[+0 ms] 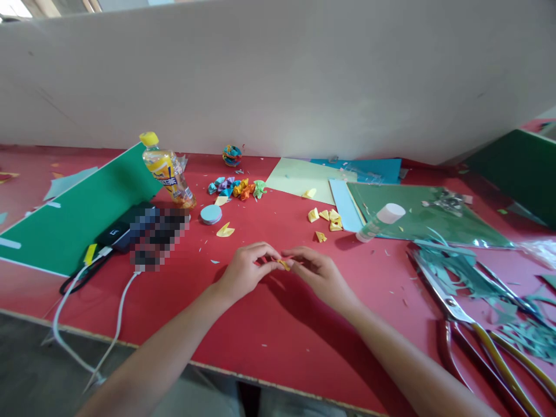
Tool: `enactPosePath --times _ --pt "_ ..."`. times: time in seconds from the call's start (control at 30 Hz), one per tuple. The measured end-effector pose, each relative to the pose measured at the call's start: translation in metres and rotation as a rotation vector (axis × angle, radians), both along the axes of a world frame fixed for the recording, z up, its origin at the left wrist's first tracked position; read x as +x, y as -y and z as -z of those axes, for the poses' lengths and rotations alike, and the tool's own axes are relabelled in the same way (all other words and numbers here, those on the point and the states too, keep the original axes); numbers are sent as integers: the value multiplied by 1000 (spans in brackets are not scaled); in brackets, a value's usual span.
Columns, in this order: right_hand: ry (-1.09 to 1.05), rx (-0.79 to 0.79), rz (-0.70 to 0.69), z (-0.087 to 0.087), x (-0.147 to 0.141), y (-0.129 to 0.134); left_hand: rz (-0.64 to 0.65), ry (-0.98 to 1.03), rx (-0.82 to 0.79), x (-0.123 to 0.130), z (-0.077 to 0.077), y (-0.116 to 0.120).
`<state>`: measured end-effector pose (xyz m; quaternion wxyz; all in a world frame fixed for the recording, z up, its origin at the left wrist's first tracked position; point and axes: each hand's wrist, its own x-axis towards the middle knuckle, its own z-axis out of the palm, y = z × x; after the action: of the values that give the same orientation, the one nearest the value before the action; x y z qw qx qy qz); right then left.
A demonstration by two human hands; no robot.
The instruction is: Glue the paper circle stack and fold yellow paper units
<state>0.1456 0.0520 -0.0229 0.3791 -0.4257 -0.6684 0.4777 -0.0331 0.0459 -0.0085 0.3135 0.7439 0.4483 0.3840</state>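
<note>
Both hands meet over the middle of the red table, pinching one small piece of folded yellow paper [284, 264]. My left hand [249, 267] grips its left end between thumb and fingers. On the other end, the fingers of my right hand [319, 275] are closed; much of the paper is hidden by the fingertips. Several more folded yellow paper pieces [334, 217] lie beyond my right hand. A yellow piece [225, 230] rests beyond my left hand, near a stack of round light-blue paper discs [211, 214]. Colourful folded paper shapes [243, 189] sit farther back.
A drink bottle [167, 171] stands at the left by a black power bank [125, 226] with white cables [121, 304]. To the right are a glue stick [380, 222], green sheets [428, 211], large scissors [452, 307] and teal paper scraps [452, 266]. A white partition [278, 81] closes the back.
</note>
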Motion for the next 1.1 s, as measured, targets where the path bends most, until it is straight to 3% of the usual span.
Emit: enactPosePath --times 0.1,0.23,0.37,0.5,0.63,0.77,0.93,1.1 --pt "-41 -126 -32 2 0 -3 -5 8 -2 0 1 -1" --pt "-71 -162 27 7 2 -9 -57 -72 75 -4 5 -5" --pt "101 -8 200 16 17 -24 -312 -353 248 -17 8 -15" --pt "245 151 359 31 37 -44 -551 -674 162 -32 12 -21" --pt "302 191 363 43 46 -56 -467 -700 31 -36 19 -22" --pt "332 220 357 45 45 -56 -350 -553 79 -34 24 -25" --pt "347 251 395 39 41 -52 -283 -397 35 -31 25 -27" --pt "330 322 449 27 37 -45 -254 -378 -86 -27 18 -23"
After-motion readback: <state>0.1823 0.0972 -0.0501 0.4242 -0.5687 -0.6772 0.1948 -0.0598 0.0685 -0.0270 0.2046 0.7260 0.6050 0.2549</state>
